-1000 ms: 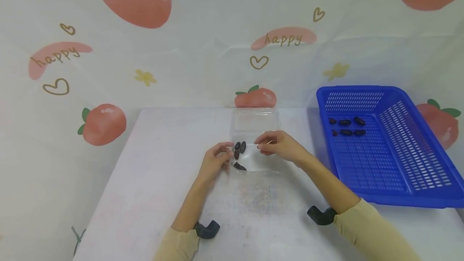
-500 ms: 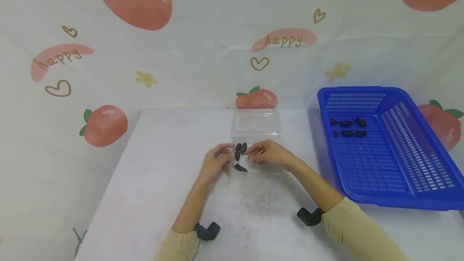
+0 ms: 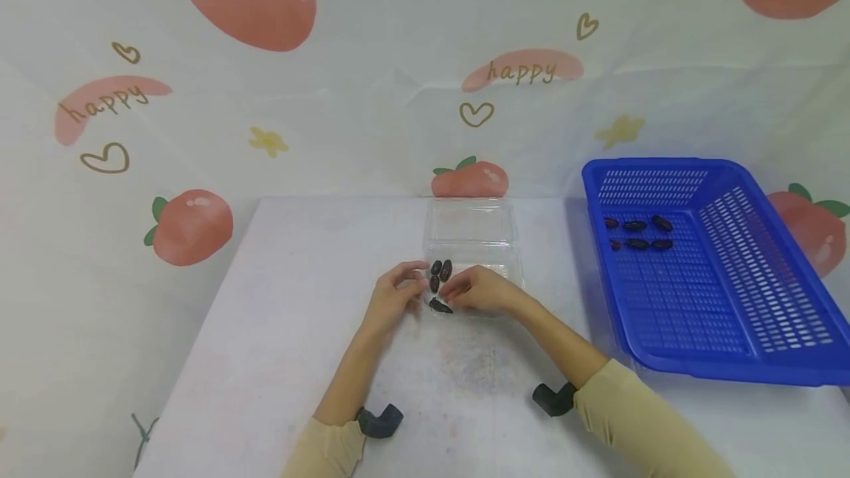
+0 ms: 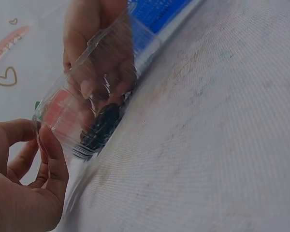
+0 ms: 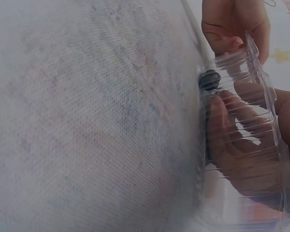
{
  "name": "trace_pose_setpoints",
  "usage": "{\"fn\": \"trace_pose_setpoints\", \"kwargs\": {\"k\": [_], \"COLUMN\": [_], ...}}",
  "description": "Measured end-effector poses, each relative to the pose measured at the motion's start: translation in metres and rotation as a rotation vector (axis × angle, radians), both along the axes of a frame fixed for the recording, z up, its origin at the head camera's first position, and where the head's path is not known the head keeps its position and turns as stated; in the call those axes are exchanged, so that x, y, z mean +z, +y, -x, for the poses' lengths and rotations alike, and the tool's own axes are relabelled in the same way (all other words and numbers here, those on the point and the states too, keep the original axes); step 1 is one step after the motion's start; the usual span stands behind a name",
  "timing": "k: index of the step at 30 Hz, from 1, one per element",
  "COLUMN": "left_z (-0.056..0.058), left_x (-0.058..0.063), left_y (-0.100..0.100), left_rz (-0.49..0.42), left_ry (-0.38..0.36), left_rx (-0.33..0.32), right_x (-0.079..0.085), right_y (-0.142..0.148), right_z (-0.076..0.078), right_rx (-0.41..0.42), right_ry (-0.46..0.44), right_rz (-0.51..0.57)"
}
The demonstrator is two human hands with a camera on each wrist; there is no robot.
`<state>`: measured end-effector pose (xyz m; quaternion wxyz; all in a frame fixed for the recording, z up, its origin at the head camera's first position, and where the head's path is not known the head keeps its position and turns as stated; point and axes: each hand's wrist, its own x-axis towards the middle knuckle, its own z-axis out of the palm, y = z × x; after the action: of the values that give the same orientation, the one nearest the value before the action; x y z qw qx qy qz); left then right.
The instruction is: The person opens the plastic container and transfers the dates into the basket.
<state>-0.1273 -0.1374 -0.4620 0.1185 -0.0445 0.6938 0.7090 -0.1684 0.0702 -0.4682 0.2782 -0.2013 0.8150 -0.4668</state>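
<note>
In the head view, a clear plastic clamshell box [image 3: 471,255] stands on the table with its lid folded back. Several dark brown dates [image 3: 446,270] lie along its left side, one of them a date [image 3: 440,306] near the front corner. My left hand [image 3: 395,297] pinches the box's left rim between thumb and fingers, as the left wrist view shows. Inside the box, low over the floor, my right hand [image 3: 483,290] has its bent fingers beside those dates. A dark date shape shows at its fingertips in the right wrist view, partly hidden by the fingers and ribbed wall.
A blue perforated basket [image 3: 697,373] stands on the right of the table, with several dates [image 3: 637,244] in two rows at its far left. Behind the table hangs a printed cloth [image 3: 358,94]. Each wrist wears a black camera mount [image 3: 380,421].
My right hand has moved left and nearer, down into the box beside the dates. My left hand stays at the rim, and the dates seen in the box keep their places.
</note>
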Motion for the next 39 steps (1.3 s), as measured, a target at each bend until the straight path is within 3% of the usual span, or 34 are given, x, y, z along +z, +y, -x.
{"fn": "trace_pose_setpoints", "kwargs": {"k": [20,27,35,39], "left_z": [0.000,0.009,0.006,0.006], "left_x": [0.002,-0.031,-0.033,-0.033], "left_y": [-0.001,-0.005,-0.004,-0.003], "left_rz": [0.023,0.012,0.011,0.021], "left_ry": [0.001,-0.001,0.028,0.042], "left_rx": [0.003,0.029,0.034,0.028], "right_x": [-0.003,0.000,-0.001,-0.003], "right_y": [-0.012,-0.011,-0.009,-0.006], "right_z": [-0.004,-0.007,-0.009,-0.009], "right_rx": [0.027,0.015,0.000,0.015], "right_ry": [0.068,0.032,-0.097,-0.105], "right_rz": [-0.091,-0.047,0.024,0.045]}}
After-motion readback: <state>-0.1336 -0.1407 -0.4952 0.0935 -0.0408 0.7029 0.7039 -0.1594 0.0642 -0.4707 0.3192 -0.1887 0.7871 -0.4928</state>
